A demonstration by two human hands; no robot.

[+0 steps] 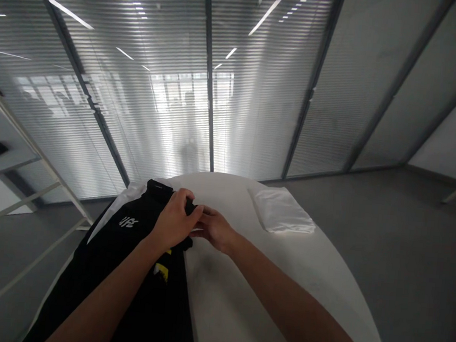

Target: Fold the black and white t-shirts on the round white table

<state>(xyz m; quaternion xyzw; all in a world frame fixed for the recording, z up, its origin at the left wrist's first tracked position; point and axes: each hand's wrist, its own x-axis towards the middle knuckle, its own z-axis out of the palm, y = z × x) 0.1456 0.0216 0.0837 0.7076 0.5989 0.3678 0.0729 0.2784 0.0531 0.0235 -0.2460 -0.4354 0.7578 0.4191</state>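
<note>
While both hands pinch the black garment (123, 268) — left grip (175, 221) and right grip (215, 228) clamped on its soft edge — folded white cloth (282, 212) lies apart on the round white desk (240, 300).

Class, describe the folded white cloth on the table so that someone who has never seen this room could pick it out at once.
Start at the round white table in front of the glass wall with blinds. On its far right part lies the folded white cloth, flat and roughly rectangular, apart from both hands. Unlike the black garment spread over the table's left side, which the left hand and right hand grip, it is white, neatly folded and untouched.
</note>
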